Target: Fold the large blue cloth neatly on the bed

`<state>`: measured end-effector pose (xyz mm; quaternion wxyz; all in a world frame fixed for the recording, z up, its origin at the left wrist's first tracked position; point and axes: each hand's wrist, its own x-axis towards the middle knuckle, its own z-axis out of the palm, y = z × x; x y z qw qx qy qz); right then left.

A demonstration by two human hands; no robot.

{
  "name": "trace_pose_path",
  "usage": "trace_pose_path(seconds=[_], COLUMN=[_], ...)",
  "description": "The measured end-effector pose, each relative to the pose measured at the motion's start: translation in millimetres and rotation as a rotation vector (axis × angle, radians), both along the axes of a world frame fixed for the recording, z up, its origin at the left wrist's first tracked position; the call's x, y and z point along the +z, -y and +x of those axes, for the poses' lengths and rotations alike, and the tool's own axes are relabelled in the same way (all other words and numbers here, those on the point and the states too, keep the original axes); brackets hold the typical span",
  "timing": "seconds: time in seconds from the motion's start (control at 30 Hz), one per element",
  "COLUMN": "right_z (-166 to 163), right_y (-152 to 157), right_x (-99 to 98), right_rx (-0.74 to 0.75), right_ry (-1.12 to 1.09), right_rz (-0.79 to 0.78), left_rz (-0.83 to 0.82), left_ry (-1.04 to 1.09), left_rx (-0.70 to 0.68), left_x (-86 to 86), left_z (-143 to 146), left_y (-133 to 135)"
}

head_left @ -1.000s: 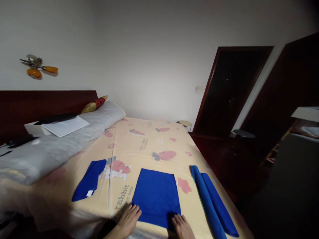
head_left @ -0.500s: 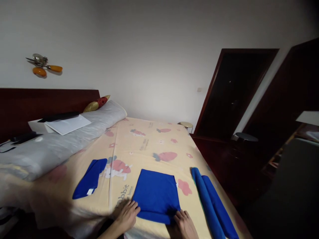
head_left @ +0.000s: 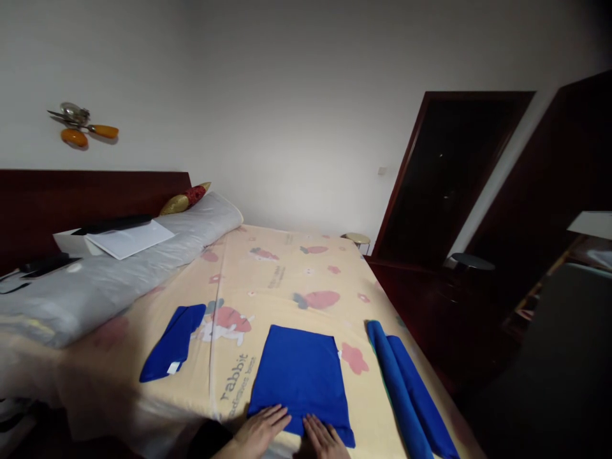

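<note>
A flat blue cloth (head_left: 299, 376) lies folded into a rectangle on the bed near its front edge. My left hand (head_left: 262, 432) rests palm down on the cloth's near left edge, fingers spread. Close beside it my right hand (head_left: 324, 438) presses flat on the near edge too, fingers apart. Neither hand grips anything. A smaller folded blue cloth (head_left: 173, 349) with a white tag lies to the left. Two rolled blue cloths (head_left: 406, 392) lie side by side at the right edge of the bed.
The bed (head_left: 282, 274) has a cream sheet printed with carrots and rabbits. A grey bolster (head_left: 109, 274) carries white papers (head_left: 129, 238) and dark items along the headboard. A dark doorway (head_left: 449, 172), a small stool (head_left: 356, 239) and dark furniture stand to the right.
Both hands have slid inward along the cloth's near edge and now lie close together. The near edge of the cloth, bunched half a second ago, lies flat again.
</note>
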<state>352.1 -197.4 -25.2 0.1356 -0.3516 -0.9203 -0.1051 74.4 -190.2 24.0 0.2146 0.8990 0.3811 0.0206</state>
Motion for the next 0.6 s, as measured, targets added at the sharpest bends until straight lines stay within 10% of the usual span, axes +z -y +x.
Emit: trace_pose_path(seconds=[0.27, 0.6], right_z=[39, 30], right_y=[-8, -9], right_x=[-25.7, -15.2], right_rx=[-0.387, -0.048], right_ry=[0.001, -0.034], right_rz=[-0.142, 0.38], left_rz=[0.1, 0.163], left_ry=[-0.086, -0.12], left_rx=[0.236, 0.009], left_x=[15.7, 12.9], left_z=[-30, -4], left_y=[0, 6])
